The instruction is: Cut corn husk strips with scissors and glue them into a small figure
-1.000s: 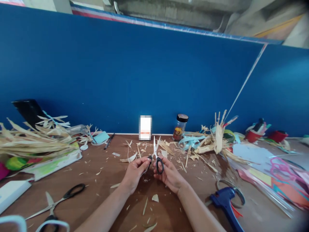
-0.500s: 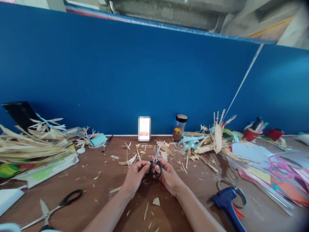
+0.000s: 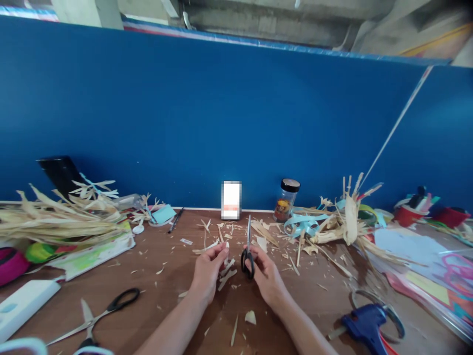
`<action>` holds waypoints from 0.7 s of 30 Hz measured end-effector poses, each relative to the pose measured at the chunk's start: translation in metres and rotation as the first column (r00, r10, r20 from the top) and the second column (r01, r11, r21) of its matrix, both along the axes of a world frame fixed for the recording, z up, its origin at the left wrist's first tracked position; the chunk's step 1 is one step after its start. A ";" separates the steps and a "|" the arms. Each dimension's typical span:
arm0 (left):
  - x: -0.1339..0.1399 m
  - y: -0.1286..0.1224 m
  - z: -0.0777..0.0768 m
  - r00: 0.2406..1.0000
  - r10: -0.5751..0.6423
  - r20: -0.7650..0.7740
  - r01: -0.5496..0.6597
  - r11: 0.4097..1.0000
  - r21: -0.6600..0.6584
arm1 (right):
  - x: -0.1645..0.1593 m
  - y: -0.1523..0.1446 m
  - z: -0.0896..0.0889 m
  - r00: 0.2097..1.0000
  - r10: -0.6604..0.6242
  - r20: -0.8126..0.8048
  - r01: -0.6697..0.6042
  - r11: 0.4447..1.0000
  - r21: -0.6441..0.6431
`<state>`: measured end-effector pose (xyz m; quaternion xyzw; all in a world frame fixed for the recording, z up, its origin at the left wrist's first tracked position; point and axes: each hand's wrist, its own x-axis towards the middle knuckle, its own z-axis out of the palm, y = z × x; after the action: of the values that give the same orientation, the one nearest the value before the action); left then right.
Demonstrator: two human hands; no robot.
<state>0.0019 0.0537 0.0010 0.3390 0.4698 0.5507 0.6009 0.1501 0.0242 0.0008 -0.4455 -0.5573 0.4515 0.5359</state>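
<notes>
My right hand (image 3: 266,277) is closed on small scissors (image 3: 247,265) with black handles, blades pointing away from me and held together. To its left, my left hand (image 3: 207,272) pinches a small pale piece of husk (image 3: 227,244) between thumb and fingertips. Just beside those fingers are a few pale husk strips (image 3: 227,278); whether they touch the hand I cannot tell. Cut scraps (image 3: 250,317) are scattered over the brown table (image 3: 177,296) around both hands.
At left lie larger scissors (image 3: 90,323), spread apart, a white power strip (image 3: 31,303) and a pile of dried husks (image 3: 66,219). A jar (image 3: 285,201) stands against the blue partition (image 3: 221,108). At right are a blue glue gun (image 3: 367,320), tape ring and papers.
My hands have moved apart, and the scissors have come away from the left hand, their blades now together. Pale strips show beside the left fingers. The view has swung slightly left.
</notes>
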 end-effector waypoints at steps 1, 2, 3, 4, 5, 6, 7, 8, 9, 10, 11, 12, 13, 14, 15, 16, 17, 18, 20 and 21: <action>0.000 0.000 0.000 1.000 0.015 -0.012 -0.014 1.000 0.012 | 0.000 0.000 -0.001 1.000 0.024 -0.005 -0.024 1.000 -0.018; -0.001 0.000 0.001 1.000 0.021 -0.020 -0.020 1.000 0.024 | -0.001 -0.001 -0.001 0.999 0.042 -0.002 -0.042 0.999 -0.027; -0.001 0.000 0.002 1.000 0.019 -0.022 -0.018 0.999 0.035 | -0.001 -0.002 -0.001 0.999 0.054 0.007 -0.054 0.998 -0.028; 0.000 -0.001 0.003 1.000 0.014 -0.016 -0.013 0.999 0.038 | -0.002 -0.003 -0.001 0.998 0.058 0.022 -0.058 0.998 -0.022; 0.000 -0.001 0.005 1.000 0.009 -0.004 -0.009 0.999 0.035 | -0.003 -0.005 0.000 0.997 0.059 0.046 -0.059 0.998 -0.011; 0.001 -0.001 0.007 1.000 0.006 0.010 -0.007 1.000 0.027 | -0.004 -0.007 0.002 0.995 0.058 0.080 -0.059 0.998 0.007; 0.001 -0.002 0.008 1.000 0.008 0.025 -0.008 1.000 0.017 | -0.005 -0.008 0.003 0.991 0.052 0.120 -0.056 0.998 0.030; 0.002 -0.002 0.010 0.999 0.011 0.039 -0.011 1.000 0.005 | -0.007 -0.010 0.005 0.986 0.041 0.161 -0.051 0.997 0.058; 0.003 -0.003 0.011 0.999 0.012 0.053 -0.012 1.000 -0.006 | -0.008 -0.012 0.007 0.980 0.030 0.196 -0.047 0.996 0.081; 0.003 -0.003 0.012 0.998 0.013 0.067 -0.012 1.000 -0.018 | -0.010 -0.013 0.008 0.975 0.028 0.220 -0.049 0.995 0.091; 0.004 -0.004 0.013 0.996 0.015 0.083 -0.012 1.000 -0.029 | -0.011 -0.014 0.009 0.972 0.036 0.234 -0.056 0.995 0.082; 0.004 -0.005 0.014 0.995 0.020 0.098 -0.015 0.999 -0.044 | -0.013 -0.015 0.010 0.970 0.050 0.239 -0.066 0.996 0.061; 0.004 -0.005 0.014 0.993 0.028 0.113 -0.021 0.998 -0.062 | -0.014 -0.015 0.011 0.968 0.064 0.241 -0.074 0.997 0.033; 0.004 -0.006 0.015 0.992 0.035 0.124 -0.025 0.997 -0.077 | -0.015 -0.016 0.011 0.967 0.077 0.244 -0.082 0.997 0.008; 0.004 -0.006 0.015 0.991 0.036 0.132 -0.025 0.996 -0.089 | -0.017 -0.017 0.011 0.965 0.084 0.249 -0.084 0.996 -0.011; 0.003 -0.007 0.015 0.990 0.031 0.138 -0.018 0.995 -0.094 | -0.017 -0.017 0.012 0.963 0.087 0.255 -0.084 0.996 -0.024; 0.003 -0.007 0.015 0.989 0.020 0.148 -0.006 0.996 -0.094 | -0.018 -0.018 0.012 0.961 0.094 0.260 -0.089 0.996 -0.033; 0.003 -0.007 0.014 0.987 0.010 0.163 0.005 0.996 -0.088 | -0.019 -0.019 0.012 0.959 0.104 0.265 -0.097 0.995 -0.040; 0.004 -0.007 0.013 0.979 0.008 0.206 0.009 0.997 -0.080 | -0.019 -0.020 0.013 0.952 0.119 0.282 -0.113 0.993 -0.040; 0.004 -0.007 0.012 0.973 0.018 0.229 0.002 0.996 -0.085 | -0.020 -0.021 0.013 0.948 0.122 0.293 -0.118 0.993 -0.031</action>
<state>0.0056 0.0469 0.0131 0.2453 0.4216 0.5680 0.6629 0.1304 0.0036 0.0134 -0.4767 -0.6538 0.4154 0.4156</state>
